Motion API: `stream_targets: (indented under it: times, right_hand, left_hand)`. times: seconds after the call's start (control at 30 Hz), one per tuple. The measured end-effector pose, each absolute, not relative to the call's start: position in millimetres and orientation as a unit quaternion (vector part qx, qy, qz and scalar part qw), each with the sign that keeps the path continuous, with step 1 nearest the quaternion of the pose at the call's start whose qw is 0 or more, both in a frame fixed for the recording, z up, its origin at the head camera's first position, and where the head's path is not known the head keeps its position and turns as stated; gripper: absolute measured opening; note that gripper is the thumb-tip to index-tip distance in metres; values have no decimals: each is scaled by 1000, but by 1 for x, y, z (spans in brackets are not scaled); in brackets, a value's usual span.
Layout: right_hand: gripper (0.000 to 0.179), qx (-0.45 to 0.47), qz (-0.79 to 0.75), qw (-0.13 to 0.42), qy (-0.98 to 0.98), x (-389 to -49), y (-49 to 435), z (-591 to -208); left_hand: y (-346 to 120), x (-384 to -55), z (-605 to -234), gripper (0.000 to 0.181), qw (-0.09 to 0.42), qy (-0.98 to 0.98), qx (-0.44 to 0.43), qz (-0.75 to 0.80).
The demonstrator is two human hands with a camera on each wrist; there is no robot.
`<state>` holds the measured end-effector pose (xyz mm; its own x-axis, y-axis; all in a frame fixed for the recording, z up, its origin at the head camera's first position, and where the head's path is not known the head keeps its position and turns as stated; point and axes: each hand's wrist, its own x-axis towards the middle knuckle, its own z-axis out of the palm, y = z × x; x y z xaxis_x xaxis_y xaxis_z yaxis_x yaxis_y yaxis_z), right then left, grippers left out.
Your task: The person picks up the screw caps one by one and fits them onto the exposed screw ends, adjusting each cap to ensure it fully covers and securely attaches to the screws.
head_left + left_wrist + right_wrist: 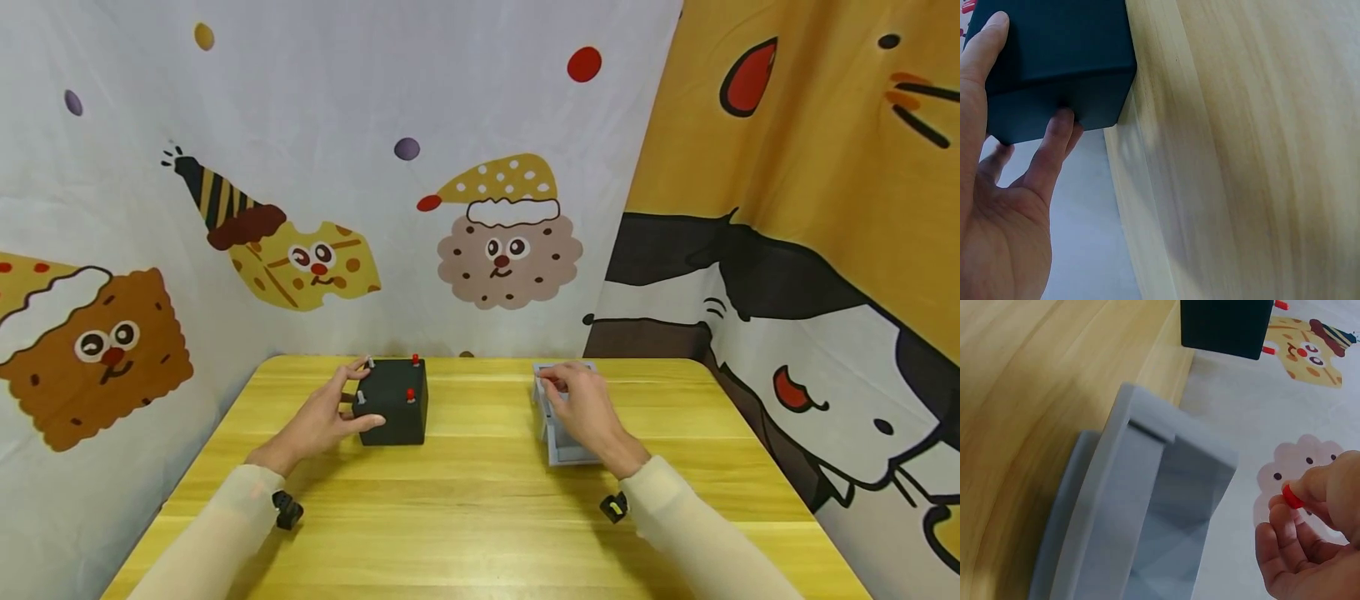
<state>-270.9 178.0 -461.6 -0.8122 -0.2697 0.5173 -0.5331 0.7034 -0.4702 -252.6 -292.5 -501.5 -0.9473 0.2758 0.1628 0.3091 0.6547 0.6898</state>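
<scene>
A black box [393, 387] stands near the far side of the table, left of centre. Two red posts [410, 395] and two silver posts [361, 397] stick up from its top. My left hand [324, 417] holds the box from its left, the thumb on the front face and fingertips against another face, as the left wrist view shows. To the right sits a grey open bin [553, 450]. Over it, my right hand [588, 408] pinches a small red piece [1292, 497] between thumb and forefinger; its exact kind is mostly hidden by the fingers.
Both things rest on a light wooden table [465, 517]. Behind it hangs a white cloth [405, 83] printed with cartoon figures, and a yellow printed cloth [720, 167] hangs at the right.
</scene>
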Motion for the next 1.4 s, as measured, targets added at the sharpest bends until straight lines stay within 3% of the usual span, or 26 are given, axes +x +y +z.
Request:
stream_targets:
  times: [0.3,0.77,1.4]
  right_hand:
    - [15,224,342,191,-892,-273,157,-457]
    - [8,283,350,228,-863,-271,128,-452]
    - [12,310,393,196,-843,-270,95,-448]
  left_hand:
    - [-292,-252,-501,91,26,-913,-156,-377]
    - [-292,-254,-502,94,25,-914,-155,-375]
    - [-294,-253,-503,88,22,-910,-162,-381]
